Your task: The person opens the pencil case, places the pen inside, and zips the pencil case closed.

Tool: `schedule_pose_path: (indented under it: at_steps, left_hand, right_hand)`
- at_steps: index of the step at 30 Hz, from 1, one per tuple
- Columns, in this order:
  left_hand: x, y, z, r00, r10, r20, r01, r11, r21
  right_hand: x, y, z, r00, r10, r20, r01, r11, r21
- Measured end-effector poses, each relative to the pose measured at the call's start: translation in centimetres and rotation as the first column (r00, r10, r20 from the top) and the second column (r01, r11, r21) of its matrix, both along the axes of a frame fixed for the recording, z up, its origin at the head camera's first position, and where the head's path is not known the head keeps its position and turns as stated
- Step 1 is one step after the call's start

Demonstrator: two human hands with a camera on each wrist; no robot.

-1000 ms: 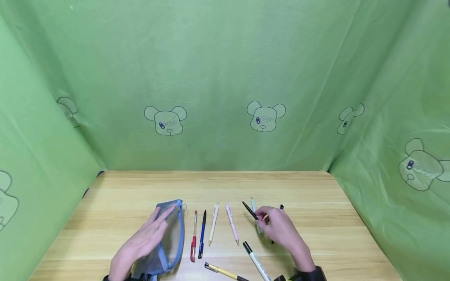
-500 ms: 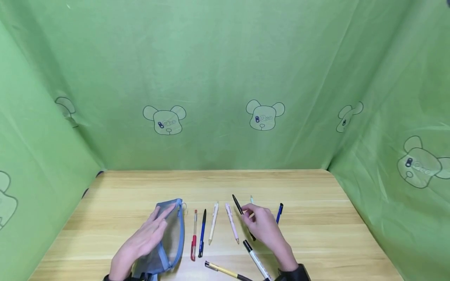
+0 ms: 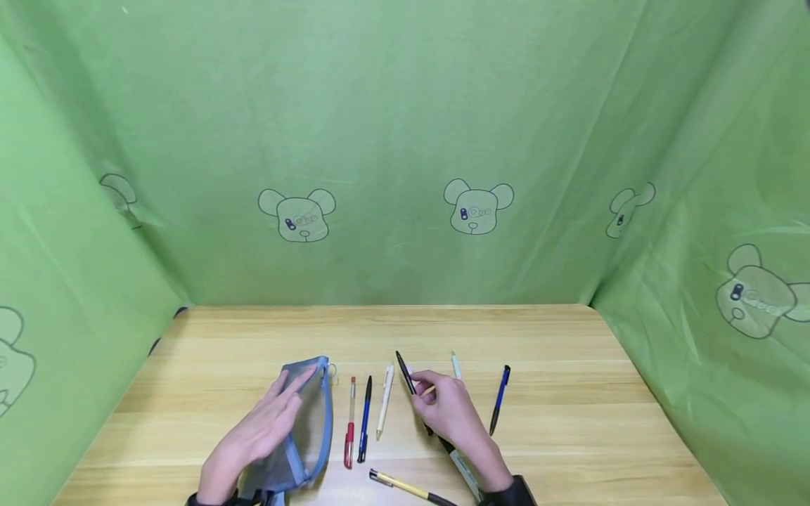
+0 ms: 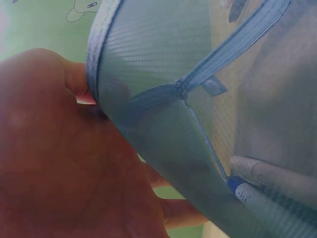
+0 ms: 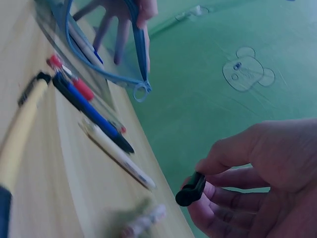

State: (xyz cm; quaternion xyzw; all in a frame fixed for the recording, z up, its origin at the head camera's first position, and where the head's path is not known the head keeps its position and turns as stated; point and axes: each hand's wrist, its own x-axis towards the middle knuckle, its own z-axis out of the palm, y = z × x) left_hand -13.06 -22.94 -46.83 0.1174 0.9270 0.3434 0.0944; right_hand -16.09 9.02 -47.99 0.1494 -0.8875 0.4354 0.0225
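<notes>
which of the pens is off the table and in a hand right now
The slim black pen, pinched by the right hand and tilted up off the wooden table; the other pens all lie flat on it.

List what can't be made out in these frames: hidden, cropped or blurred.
- Pale pink pen: head view, hidden behind the right hand; right wrist view shows only a blur.
- Slim black pen in the right hand's grip: head view, lower half covered by the fingers.
- White marker with black cap: head view, cap end under the right wrist.
- Blue-trimmed grey mesh pouch: left wrist view, contents blurred and cut by the frame edge.
</notes>
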Motion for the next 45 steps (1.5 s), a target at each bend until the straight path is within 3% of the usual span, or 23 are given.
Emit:
schedule_pose_path:
  at_steps: [14, 27, 36, 45]
  left_hand:
    - [0.0, 0.0, -0.1, 1.000, -0.004, 0.022, 0.004, 1.000, 0.000]
    - [0.0, 0.0, 0.1, 0.999, 0.007, 0.035, -0.006, 1.000, -0.008]
    - [-0.2, -0.2, 0.0, 1.000, -0.015, 0.013, 0.015, 1.000, 0.001]
    - [-0.4, -0.4, -0.2, 0.999, -0.024, 0.023, 0.024, 1.000, 0.015]
  right_hand:
    - [1.1, -3.9, -0.2, 0.992, 0.061, 0.114, -0.052, 0.995, -0.079]
    - [2.0, -7.2, -0.5, 0.981, 0.134, 0.141, -0.116, 0.985, -0.130]
    - [1.4, -9.1, -0.5, 0.981, 0.169, 0.096, -0.156, 0.979, -0.128]
    - [0.9, -11.2, -0.6, 0.970, 0.188, 0.155, -0.166, 0.976, -0.143]
